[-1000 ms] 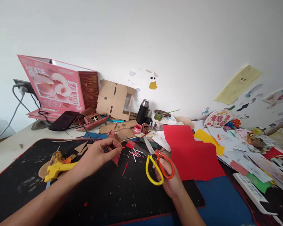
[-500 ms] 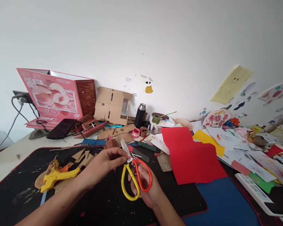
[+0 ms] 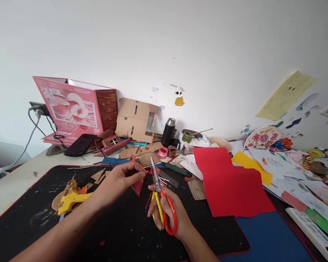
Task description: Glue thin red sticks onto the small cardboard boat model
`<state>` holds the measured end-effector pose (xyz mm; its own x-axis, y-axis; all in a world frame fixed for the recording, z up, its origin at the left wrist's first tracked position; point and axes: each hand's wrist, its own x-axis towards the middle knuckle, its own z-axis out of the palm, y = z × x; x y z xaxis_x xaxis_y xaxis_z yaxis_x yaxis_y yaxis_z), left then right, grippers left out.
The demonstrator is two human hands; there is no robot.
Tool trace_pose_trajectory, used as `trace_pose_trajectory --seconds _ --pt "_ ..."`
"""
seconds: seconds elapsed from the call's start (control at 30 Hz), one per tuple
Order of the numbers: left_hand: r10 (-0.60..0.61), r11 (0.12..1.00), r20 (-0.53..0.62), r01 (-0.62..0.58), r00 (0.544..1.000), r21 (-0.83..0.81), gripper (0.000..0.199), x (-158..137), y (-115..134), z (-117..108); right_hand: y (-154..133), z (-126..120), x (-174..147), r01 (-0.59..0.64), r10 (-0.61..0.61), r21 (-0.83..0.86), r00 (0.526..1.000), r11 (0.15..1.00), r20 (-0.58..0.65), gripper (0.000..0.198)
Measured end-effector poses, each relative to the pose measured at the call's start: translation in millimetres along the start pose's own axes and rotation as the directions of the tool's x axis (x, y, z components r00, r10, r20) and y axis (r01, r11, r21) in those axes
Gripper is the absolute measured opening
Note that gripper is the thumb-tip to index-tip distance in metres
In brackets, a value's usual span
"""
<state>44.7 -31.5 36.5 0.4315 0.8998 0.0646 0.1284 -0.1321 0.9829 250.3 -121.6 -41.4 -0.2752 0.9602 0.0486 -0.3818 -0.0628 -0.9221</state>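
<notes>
Above the black mat (image 3: 120, 236), the left grip (image 3: 123, 180) is closed to a fine pinch: thumb and index finger hold a small red piece (image 3: 146, 172) at their tips. To its right, the right grip (image 3: 182, 214) is wrapped around the scissors (image 3: 156, 178), with fingers and thumb engaging the yellow and red handles. The blades lie nearly together, point upward and away from the person, and stand just beside the small red piece.

Beneath the left fingertips is a dark red part (image 3: 137, 187). A single red strip (image 3: 148, 201) rests on the mat between the hands. Beyond the scissors lie loose white and red strips (image 3: 164, 180) and a flat grey bar (image 3: 171, 179). Farther right are a corrugated cardboard piece (image 3: 196, 188) and a large red sheet (image 3: 232, 185).

Left of the left forearm is a yellow glue gun (image 3: 71, 199). Along the rear of the desk (image 3: 13, 182), left to right, are a pink box (image 3: 76, 105), a dark phone (image 3: 80, 144), a reddish model boat (image 3: 116, 144), a slotted cardboard panel (image 3: 135, 120) and a black bottle (image 3: 168, 133).
</notes>
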Motion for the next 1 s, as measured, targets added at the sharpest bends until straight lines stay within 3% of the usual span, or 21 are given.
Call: trace_pose_trajectory --seconds 0.2,0.37,0.6,0.73,0.83,1.0 --pt "-0.068 0.994 -0.025 0.066 0.997 -0.085 0.043 3.9 -1.7 -4.1 -6.6 0.7 0.3 -0.050 0.052 -0.113 0.999 0.992 0.009 0.088" --pt "-0.047 0.994 -0.050 0.042 0.998 -0.097 0.044 7.3 -5.6 -6.0 -9.0 0.9 -2.5 -0.070 0.077 -0.165 0.997 0.984 0.033 0.094" --pt "-0.072 0.988 0.007 0.072 0.997 -0.138 0.042 6.5 1.0 -3.2 -14.1 -4.1 -9.2 -0.081 0.091 -0.147 0.994 0.986 0.062 0.100" --pt "-0.027 0.991 -0.016 0.025 1.000 -0.130 0.042 6.5 0.6 -2.1 -15.9 -3.7 -8.6 -0.062 0.074 -0.133 0.993 0.989 0.087 0.106" --pt "-0.026 0.994 -0.015 0.025 1.000 -0.109 0.042 6.4 -0.8 -3.8 -17.1 1.7 -6.4 -0.077 0.087 -0.166 0.995 0.983 0.053 0.095" --pt "-0.033 0.996 -0.024 0.031 0.999 -0.082 0.042 4.7 1.4 -7.9 -15.9 13.6 -0.8 -0.091 0.067 -0.246 0.992 0.965 -0.104 0.081"
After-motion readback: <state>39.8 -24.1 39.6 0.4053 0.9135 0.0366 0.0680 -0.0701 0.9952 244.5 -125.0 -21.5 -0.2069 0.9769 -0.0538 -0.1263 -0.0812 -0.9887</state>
